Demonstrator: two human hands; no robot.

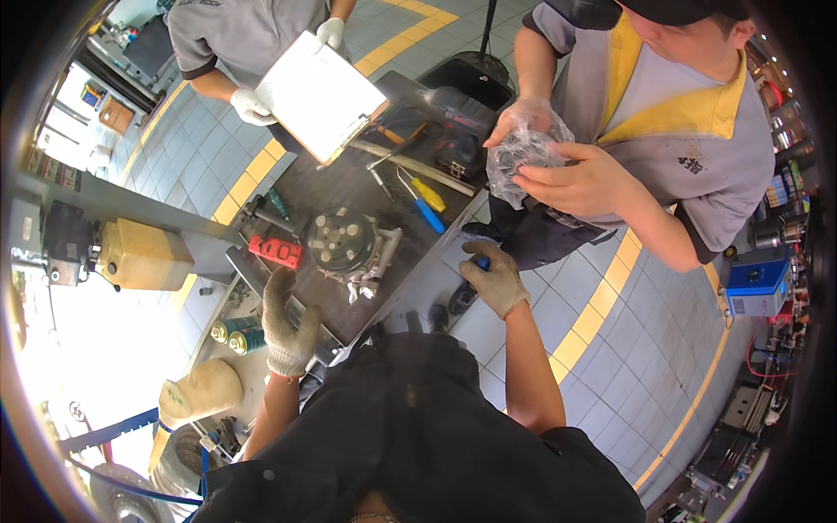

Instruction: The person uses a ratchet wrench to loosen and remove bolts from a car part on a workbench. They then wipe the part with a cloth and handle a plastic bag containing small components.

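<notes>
My left hand [289, 329], in a pale knit glove, is at the near left edge of the bench, fingers stretched and thumb apart. Its fingertips are close to a red tool [275, 251]; whether they touch is unclear. My right hand [497, 281], also gloved, is raised off the bench's right side, with fingers closed round something whose blue end [482, 261] pokes out; the rest is hidden. Between my hands, a round metal compressor-like part [340, 241] with bolt heads on its face sits on the dark bench top [349, 318]. A crumpled white rag [362, 288] lies against it.
Beyond lie a blue screwdriver [429, 216], a yellow one [427, 193] and a power drill [458, 118]. One person holds a clipboard [323, 96]; another, at right, holds a clear plastic bag [523, 157]. Spray cans [246, 340] and a yellowed tank [144, 253] stand left.
</notes>
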